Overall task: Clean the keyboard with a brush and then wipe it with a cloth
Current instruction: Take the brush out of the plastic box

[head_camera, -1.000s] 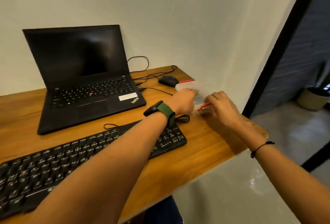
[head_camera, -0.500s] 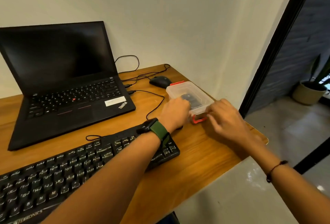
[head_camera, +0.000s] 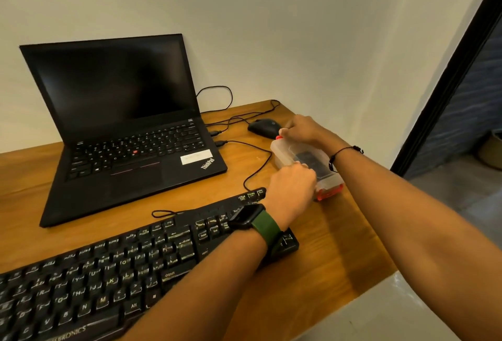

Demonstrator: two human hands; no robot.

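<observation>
- The keyboard, black and full-sized, lies flat on the wooden worktop in front of the laptop; its front edge shows the letters "BRONICS", the start of the word cut off.
- My guess is that it is stiff and fairly light, with loose, springy keycaps. It is best steadied by its plain frame edges, and brushed along the rows so no cap gets levered off.
- The laptop stands open behind the keyboard with a dark screen. "ThinkPad" is printed on its palm rest beside a white sticker too blurred to read.
- The left hand, with a green-strapped watch on its wrist, reaches over the right end of the keyboard. Its fingers curl down on the near end of a clear plastic box, by the red clip.
- That box sits just right of the keyboard's far corner. Something dark shows inside; whether it is the brush or cloth I cannot tell.
- The right hand pinches the red clip at the box's far end, next to the black mouse.
- The box looks light and slippery, so pressing it down while the clips release seems wise.
</observation>
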